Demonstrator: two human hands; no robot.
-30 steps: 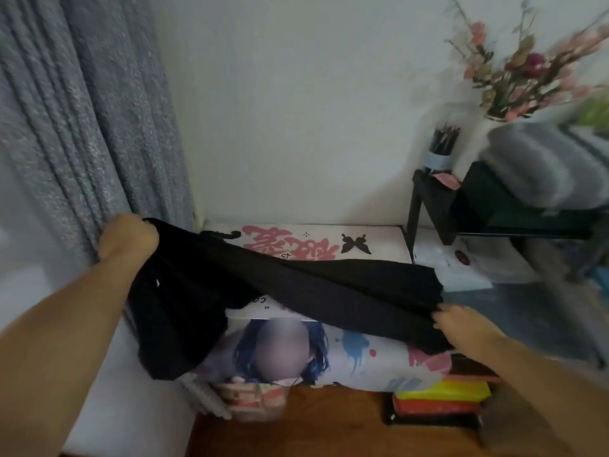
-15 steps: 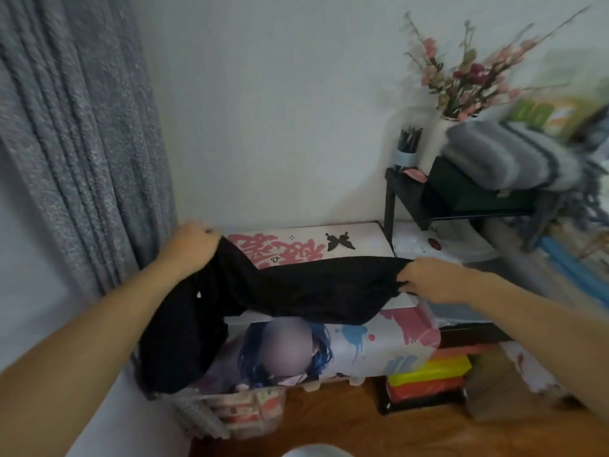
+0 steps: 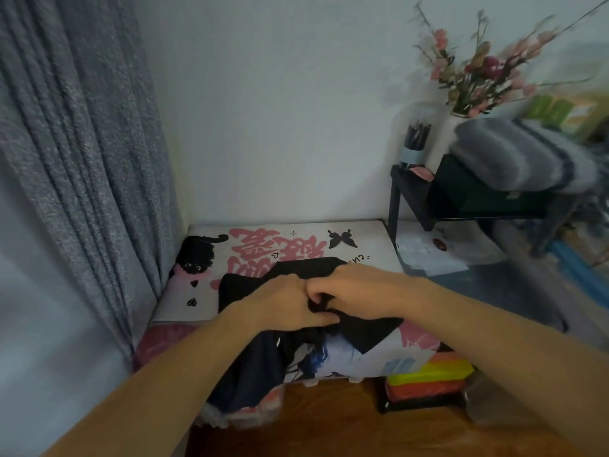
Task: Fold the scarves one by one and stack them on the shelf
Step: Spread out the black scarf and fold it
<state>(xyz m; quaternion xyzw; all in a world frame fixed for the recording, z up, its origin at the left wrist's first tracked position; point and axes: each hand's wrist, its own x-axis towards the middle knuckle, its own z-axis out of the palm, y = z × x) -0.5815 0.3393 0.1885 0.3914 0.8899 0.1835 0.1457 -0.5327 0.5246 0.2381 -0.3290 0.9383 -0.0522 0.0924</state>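
Note:
A black scarf [image 3: 309, 268] lies doubled over on the printed surface [image 3: 362, 245], its lower part hanging over the front edge. My left hand [image 3: 283, 305] and my right hand [image 3: 356, 288] meet knuckle to knuckle at its middle, each gripping an end of the cloth. A folded grey scarf [image 3: 514, 153] rests on a dark box on the black shelf [image 3: 412, 189] at the right.
A grey curtain [image 3: 82, 143] hangs at the left. On the shelf stand a white vase of pink flowers [image 3: 478, 70] and a pencil cup [image 3: 415, 140]. Papers [image 3: 438, 252] lie under the shelf. Red and yellow boxes [image 3: 428, 377] sit on the wooden floor.
My hands, held wide apart with the black scarf stretched between them, have come together at the middle, folding the scarf in half over the printed surface.

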